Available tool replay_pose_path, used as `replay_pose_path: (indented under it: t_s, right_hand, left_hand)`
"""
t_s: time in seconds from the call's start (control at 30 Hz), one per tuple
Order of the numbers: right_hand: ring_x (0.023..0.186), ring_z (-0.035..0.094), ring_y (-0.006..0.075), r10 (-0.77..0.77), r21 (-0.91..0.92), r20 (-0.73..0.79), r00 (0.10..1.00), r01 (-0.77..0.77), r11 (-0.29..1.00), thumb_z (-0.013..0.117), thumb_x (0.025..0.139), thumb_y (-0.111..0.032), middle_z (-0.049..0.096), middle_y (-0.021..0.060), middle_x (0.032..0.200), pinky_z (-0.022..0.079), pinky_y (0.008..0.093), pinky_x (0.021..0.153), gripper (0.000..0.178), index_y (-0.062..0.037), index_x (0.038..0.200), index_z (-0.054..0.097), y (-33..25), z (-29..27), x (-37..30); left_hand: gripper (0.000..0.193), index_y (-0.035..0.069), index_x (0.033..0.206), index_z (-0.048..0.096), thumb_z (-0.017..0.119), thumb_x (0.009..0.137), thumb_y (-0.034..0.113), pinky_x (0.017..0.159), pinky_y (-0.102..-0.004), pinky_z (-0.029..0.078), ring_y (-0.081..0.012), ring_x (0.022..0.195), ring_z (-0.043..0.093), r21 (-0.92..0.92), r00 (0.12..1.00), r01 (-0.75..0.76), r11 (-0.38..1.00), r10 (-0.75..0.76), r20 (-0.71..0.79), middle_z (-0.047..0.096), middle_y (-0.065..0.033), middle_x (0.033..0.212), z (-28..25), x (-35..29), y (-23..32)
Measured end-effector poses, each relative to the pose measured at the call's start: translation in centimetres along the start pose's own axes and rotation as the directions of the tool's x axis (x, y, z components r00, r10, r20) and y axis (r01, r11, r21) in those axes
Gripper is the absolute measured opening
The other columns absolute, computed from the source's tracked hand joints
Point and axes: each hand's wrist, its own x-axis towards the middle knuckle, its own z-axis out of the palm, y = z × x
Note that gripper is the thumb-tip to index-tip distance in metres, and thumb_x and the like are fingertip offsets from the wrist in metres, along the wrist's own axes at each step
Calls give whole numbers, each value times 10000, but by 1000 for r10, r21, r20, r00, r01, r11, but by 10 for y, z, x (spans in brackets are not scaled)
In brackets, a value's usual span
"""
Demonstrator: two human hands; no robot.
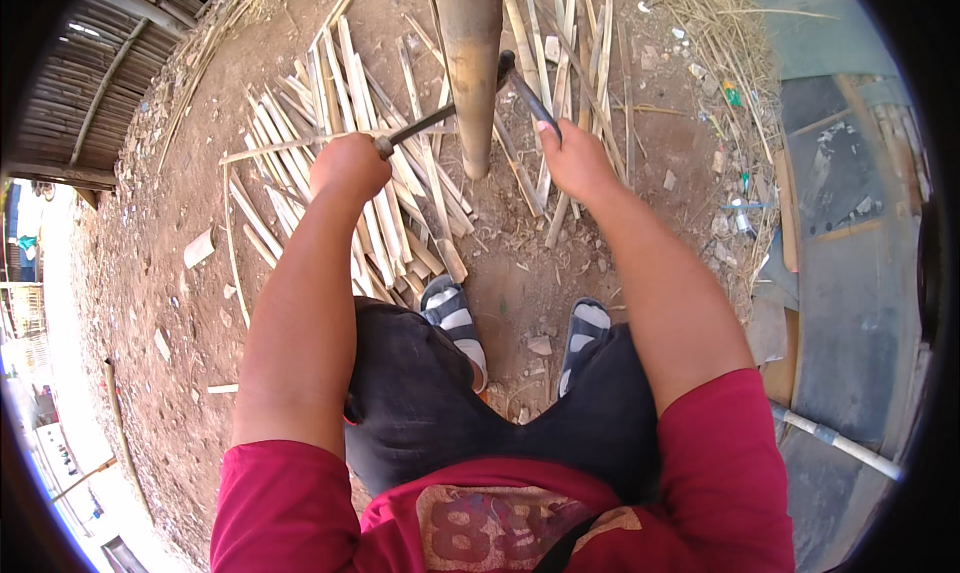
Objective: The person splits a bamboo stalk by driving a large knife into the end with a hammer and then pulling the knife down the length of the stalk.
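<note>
A thick bamboo pole comes down from the top edge of the picture, its near end between my hands. My left hand is closed round the grip of a long-bladed knife. The dark blade runs to the pole and its middle is hidden behind it. On the pole's other side, my right hand is wrapped round a dark bar-like tool, which slants up to a dark knob beside the pole. Whether this bar joins the knife, I cannot tell.
Split bamboo strips lie heaped on the dirt ground beyond my feet, with more strips to the right of the pole. Dark sheets and a pale pipe lie at the right. A slatted bamboo wall stands far left.
</note>
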Motion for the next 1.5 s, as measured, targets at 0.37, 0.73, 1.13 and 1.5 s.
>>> replay_pose_path:
  t_s: [0.37, 0.73, 1.13, 1.5]
  right_hand:
    - [777, 674, 382, 60, 174, -49, 997, -51, 984, 410, 1093, -489, 678, 185, 810, 524, 514, 760, 541, -9, 997, 640, -12, -9, -8]
    - [841, 689, 405, 112, 333, -99, 989, -73, 940, 404, 1096, -474, 679, 212, 824, 524, 527, 785, 533, -5, 1010, 641, -53, -55, -1]
    - [866, 690, 425, 85, 273, -82, 993, -59, 960, 429, 1093, -453, 715, 213, 922, 539, 508, 808, 488, -25, 1043, 658, -51, -47, 8]
    - [812, 688, 416, 94, 306, -200, 975, -29, 952, 428, 1090, -474, 700, 195, 818, 532, 538, 794, 515, -18, 1035, 661, -49, -57, 27]
  left_hand:
    - [321, 51, 1088, 759, 662, 868, 264, 898, -438, 583, -331, 1010, 737, 2, 1000, 3, 1000, -3, 0, 763, -175, 1066, 10, 2, -10]
    - [336, 40, 1102, 754, 667, 869, 266, 910, -431, 582, -327, 1015, 736, 18, 1000, 25, 1000, -26, 11, 762, -178, 1066, 9, 0, -16]
    - [344, 54, 1095, 758, 692, 846, 282, 895, -437, 580, -330, 1009, 737, -5, 998, 64, 998, -64, 8, 761, -186, 1067, 15, 11, -24]
    - [321, 69, 1090, 757, 668, 848, 260, 870, -437, 586, -324, 962, 742, 14, 999, 31, 999, -31, -24, 765, -173, 1018, 24, 17, -34]
